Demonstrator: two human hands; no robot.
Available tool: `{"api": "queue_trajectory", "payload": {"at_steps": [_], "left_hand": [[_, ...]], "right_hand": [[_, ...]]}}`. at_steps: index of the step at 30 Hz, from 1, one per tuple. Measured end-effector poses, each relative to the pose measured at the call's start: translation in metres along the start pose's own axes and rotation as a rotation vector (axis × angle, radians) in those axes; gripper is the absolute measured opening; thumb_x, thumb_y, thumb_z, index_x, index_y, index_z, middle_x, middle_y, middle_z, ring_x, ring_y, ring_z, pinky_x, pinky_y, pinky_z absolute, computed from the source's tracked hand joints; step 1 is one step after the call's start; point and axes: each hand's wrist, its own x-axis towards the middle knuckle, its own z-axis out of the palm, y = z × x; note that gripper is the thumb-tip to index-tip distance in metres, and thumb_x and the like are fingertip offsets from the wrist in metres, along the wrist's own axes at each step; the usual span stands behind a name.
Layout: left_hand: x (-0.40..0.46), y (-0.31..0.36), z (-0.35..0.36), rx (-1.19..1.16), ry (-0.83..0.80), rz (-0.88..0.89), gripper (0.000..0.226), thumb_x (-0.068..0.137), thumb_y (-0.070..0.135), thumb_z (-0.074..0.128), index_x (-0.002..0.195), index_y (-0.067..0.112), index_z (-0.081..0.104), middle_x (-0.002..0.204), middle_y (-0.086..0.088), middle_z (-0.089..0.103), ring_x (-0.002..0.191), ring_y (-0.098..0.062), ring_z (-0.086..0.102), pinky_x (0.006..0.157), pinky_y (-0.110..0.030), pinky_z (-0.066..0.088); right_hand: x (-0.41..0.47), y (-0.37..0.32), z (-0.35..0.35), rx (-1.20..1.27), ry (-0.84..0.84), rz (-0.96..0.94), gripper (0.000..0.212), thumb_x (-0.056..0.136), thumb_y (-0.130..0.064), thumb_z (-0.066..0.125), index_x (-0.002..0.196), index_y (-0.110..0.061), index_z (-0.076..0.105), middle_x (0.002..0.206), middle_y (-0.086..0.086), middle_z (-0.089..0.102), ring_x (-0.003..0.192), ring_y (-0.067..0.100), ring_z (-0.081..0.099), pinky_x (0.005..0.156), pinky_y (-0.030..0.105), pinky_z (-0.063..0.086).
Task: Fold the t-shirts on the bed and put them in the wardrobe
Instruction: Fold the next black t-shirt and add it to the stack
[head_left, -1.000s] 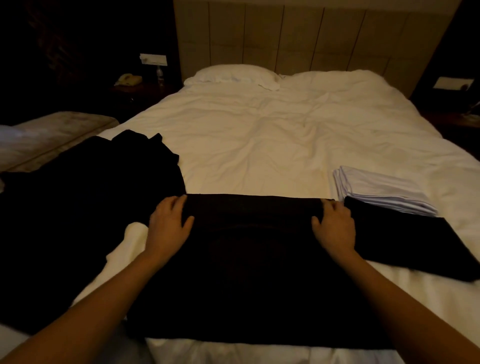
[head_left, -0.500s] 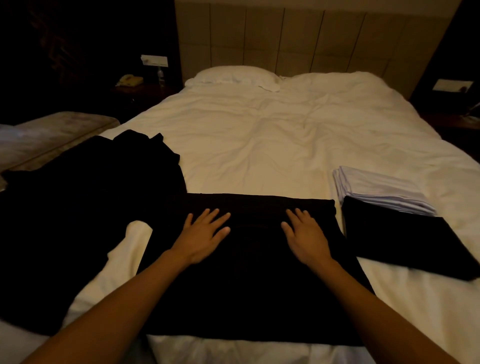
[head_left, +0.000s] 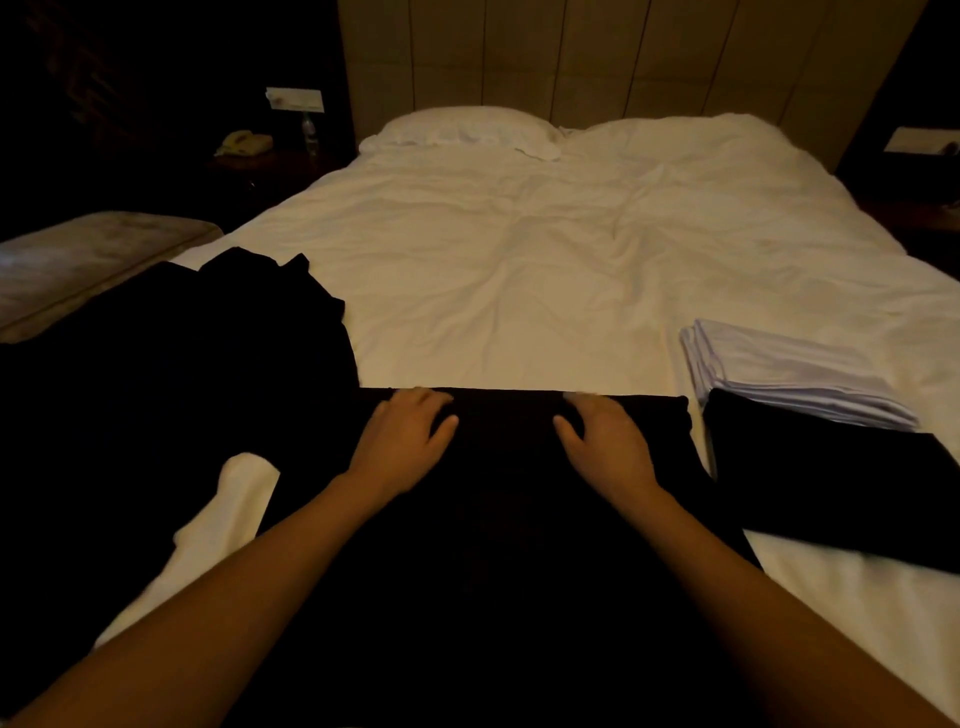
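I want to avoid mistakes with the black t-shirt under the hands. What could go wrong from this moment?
1. The black t-shirt is very dark in dim light, so a crooked fold may go unnoticed.
2. The unfolded black pile touches its left side; a sleeve could be caught in the next fold.
3. The folded stack lies close on the right; the right hand might nudge it. The left hand also rests near the far edge.

Both bare forearms reach forward, roughly parallel, palms down. The left grip (head_left: 402, 436) lies flat with fingers spread a little and thumb angled inward. The right grip (head_left: 608, 441) mirrors it close by, fingertips slightly blurred, thumb pointing toward the left one.
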Motion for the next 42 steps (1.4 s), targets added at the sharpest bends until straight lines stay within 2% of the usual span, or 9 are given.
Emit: {"api": "queue_trajectory", "payload": {"at_steps": [2, 4, 7, 12, 17, 23, 29, 36, 42], "left_hand": [[0.021, -0.014, 0.003, 0.024, -0.037, -0.065, 0.049, 0.102, 0.045, 0.040, 0.138, 0.014, 0.052, 0.137, -0.009, 0.053, 0.126, -0.026, 0.048, 0.104, -0.037, 0.038], [0.037, -0.029, 0.006, 0.029, -0.080, -0.130, 0.047, 0.102, 0.047, 0.039, 0.130, 0.013, 0.055, 0.130, -0.011, 0.055, 0.118, -0.028, 0.052, 0.098, -0.038, 0.042], [0.048, -0.051, 0.010, 0.087, -0.116, -0.147, 0.048, 0.101, 0.053, 0.032, 0.098, 0.014, 0.060, 0.099, -0.008, 0.060, 0.095, -0.027, 0.057, 0.081, -0.039, 0.045], [0.053, -0.066, 0.018, 0.065, -0.127, -0.105, 0.055, 0.098, 0.061, 0.028, 0.073, 0.018, 0.052, 0.075, -0.001, 0.059, 0.072, -0.021, 0.057, 0.068, -0.035, 0.045], [0.061, -0.064, 0.003, 0.154, 0.024, -0.037, 0.055, 0.095, 0.064, 0.034, 0.074, 0.017, 0.052, 0.074, -0.001, 0.056, 0.072, -0.023, 0.054, 0.072, -0.037, 0.039], [0.048, -0.046, -0.040, 0.184, 0.268, 0.090, 0.054, 0.095, 0.062, 0.032, 0.075, 0.017, 0.051, 0.071, 0.001, 0.053, 0.068, -0.021, 0.049, 0.071, -0.037, 0.035], [0.000, -0.030, -0.064, 0.181, 0.393, 0.147, 0.053, 0.096, 0.059, 0.028, 0.081, 0.016, 0.054, 0.076, 0.000, 0.054, 0.072, -0.022, 0.047, 0.068, -0.033, 0.023], [-0.081, -0.012, -0.065, 0.123, 0.508, 0.145, 0.057, 0.100, 0.058, 0.026, 0.086, 0.013, 0.059, 0.078, -0.001, 0.059, 0.075, -0.023, 0.051, 0.072, -0.034, 0.027], [-0.142, -0.007, -0.040, 0.081, 0.518, 0.180, 0.056, 0.102, 0.057, 0.027, 0.087, 0.014, 0.059, 0.078, -0.001, 0.060, 0.079, -0.017, 0.045, 0.071, -0.034, 0.028]], "right_hand": [[0.025, 0.013, 0.005, -0.024, -0.096, 0.015, 0.058, 0.101, -0.047, 0.044, 0.148, -0.014, 0.040, 0.150, 0.007, 0.044, 0.142, 0.025, 0.034, 0.114, 0.039, 0.031], [0.043, 0.031, 0.010, -0.092, -0.142, 0.036, 0.060, 0.100, -0.052, 0.040, 0.145, -0.013, 0.045, 0.145, 0.011, 0.049, 0.137, 0.028, 0.040, 0.111, 0.040, 0.034], [0.059, 0.054, 0.011, -0.175, -0.096, 0.001, 0.051, 0.099, -0.054, 0.039, 0.119, -0.012, 0.062, 0.113, 0.012, 0.061, 0.107, 0.030, 0.056, 0.088, 0.038, 0.044], [0.066, 0.065, 0.006, -0.397, -0.115, -0.081, 0.051, 0.095, -0.065, 0.032, 0.086, -0.018, 0.050, 0.077, 0.003, 0.055, 0.070, 0.023, 0.049, 0.068, 0.035, 0.035], [0.066, 0.062, -0.004, -0.453, 0.091, -0.161, 0.071, 0.080, -0.078, 0.029, 0.074, -0.012, 0.056, 0.070, 0.006, 0.052, 0.070, 0.028, 0.051, 0.062, 0.034, 0.029], [0.044, 0.046, -0.042, -0.355, 0.305, -0.177, 0.058, 0.079, -0.070, 0.052, 0.083, -0.013, 0.063, 0.078, 0.004, 0.054, 0.075, 0.024, 0.050, 0.068, 0.034, 0.031], [-0.004, 0.030, -0.071, -0.286, 0.365, -0.180, 0.040, 0.082, -0.055, 0.068, 0.096, -0.018, 0.070, 0.086, 0.002, 0.061, 0.083, 0.028, 0.055, 0.074, 0.036, 0.033], [-0.081, 0.024, -0.077, -0.235, 0.421, -0.219, 0.048, 0.083, -0.060, 0.043, 0.093, -0.023, 0.071, 0.079, -0.001, 0.061, 0.076, 0.027, 0.055, 0.069, 0.031, 0.027], [-0.143, 0.037, -0.055, -0.213, 0.350, -0.227, 0.044, 0.083, -0.058, 0.043, 0.090, -0.026, 0.073, 0.077, -0.005, 0.062, 0.072, 0.022, 0.054, 0.067, 0.030, 0.026]]}}
